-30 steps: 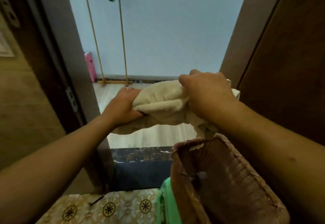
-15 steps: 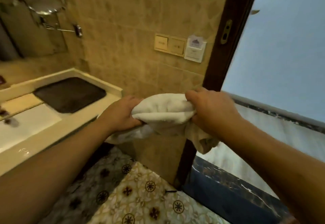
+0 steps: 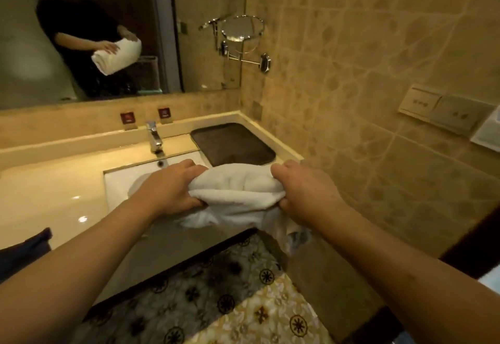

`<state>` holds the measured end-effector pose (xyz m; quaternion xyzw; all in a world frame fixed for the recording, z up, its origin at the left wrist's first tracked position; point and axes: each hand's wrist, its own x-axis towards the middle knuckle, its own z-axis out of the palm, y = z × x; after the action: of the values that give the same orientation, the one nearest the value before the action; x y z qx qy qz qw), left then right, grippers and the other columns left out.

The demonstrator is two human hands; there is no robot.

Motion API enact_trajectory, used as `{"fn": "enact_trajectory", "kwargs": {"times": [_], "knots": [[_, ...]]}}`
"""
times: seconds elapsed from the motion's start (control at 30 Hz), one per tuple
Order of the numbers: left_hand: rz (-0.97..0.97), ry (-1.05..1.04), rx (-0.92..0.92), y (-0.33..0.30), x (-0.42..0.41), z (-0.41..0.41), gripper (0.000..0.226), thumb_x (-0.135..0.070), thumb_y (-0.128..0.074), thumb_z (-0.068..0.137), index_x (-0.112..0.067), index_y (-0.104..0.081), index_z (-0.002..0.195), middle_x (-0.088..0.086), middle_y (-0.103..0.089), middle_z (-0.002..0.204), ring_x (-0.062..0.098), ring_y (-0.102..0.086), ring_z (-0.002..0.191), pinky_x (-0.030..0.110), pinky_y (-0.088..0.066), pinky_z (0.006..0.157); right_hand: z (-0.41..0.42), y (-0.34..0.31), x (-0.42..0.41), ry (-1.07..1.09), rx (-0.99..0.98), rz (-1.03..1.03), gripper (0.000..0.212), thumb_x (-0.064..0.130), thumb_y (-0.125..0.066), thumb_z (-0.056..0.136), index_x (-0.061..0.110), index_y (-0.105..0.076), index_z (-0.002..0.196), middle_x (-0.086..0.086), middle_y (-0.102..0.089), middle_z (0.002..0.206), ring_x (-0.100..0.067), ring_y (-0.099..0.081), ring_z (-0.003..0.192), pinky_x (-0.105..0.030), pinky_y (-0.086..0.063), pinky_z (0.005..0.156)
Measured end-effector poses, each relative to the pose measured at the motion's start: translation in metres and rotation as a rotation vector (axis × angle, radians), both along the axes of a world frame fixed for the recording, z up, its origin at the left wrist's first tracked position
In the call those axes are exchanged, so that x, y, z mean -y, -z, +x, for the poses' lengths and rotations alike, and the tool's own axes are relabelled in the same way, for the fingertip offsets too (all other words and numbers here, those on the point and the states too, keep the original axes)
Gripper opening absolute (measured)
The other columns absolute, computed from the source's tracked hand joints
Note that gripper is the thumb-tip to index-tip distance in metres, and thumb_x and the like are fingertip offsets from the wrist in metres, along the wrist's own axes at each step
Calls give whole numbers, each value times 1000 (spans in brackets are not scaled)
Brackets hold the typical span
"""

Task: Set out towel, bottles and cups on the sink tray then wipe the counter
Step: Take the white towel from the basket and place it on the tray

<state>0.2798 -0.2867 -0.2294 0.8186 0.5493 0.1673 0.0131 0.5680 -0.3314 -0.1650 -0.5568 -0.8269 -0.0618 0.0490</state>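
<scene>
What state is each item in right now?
Towel: rolled, held above counter edge, loose end hanging.
Left hand: gripping towel.
Right hand: gripping towel.
Tray: on counter, empty.
Faucet: no water seen running.
Basin: looks dry.

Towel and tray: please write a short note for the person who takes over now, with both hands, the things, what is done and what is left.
Left hand and right hand: both shut on the rolled white towel, one at each end, held above the counter's front edge.
Dark tray: bare, on the counter right of the faucet.
Done: nothing is set out yet.
Left: lay the towel on the tray, add bottles and cups (none in view), then wipe the counter.
</scene>
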Motion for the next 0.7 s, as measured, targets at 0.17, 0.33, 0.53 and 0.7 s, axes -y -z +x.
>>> {"fn": "enact_trajectory", "kwargs": {"times": [0.17, 0.33, 0.53, 0.7], "knots": [[-46, -102, -10, 12, -41, -23, 59, -68, -65, 72, -45, -54, 125, -12, -57, 110, 12, -57, 93, 28, -37, 71, -20, 20, -76, -93, -40, -18, 28, 26, -65, 88, 30, -38, 97, -1, -55, 105, -27, -61, 88, -40, -52, 76], [-97, -182, -33, 18, -117, -15, 56, -68, -66, 75, -44, -54, 124, -13, -58, 113, 9, -53, 92, 24, -37, 74, -12, 42, -175, -148, -74, -43, 23, 26, -62, 89, 28, -42, 101, -1, -53, 103, -28, -59, 84, -39, -49, 73], [-116, -208, -152, 3, -227, 17, 55, -65, -66, 80, -41, -56, 129, -8, -61, 115, 13, -58, 92, 25, -45, 77, 12, 55, -285, -133, -151, -95, 22, 25, -62, 89, 28, -45, 103, 1, -52, 102, -26, -59, 84, -39, -50, 73], [-133, -171, -224, -1, -320, 37, 54, -55, -73, 80, -37, -57, 128, -5, -64, 122, 18, -61, 100, 29, -45, 82, 28, 67, -351, -72, -195, -107, 30, 28, -65, 91, 26, -49, 116, -3, -55, 111, -25, -58, 95, -33, -49, 78]]}}
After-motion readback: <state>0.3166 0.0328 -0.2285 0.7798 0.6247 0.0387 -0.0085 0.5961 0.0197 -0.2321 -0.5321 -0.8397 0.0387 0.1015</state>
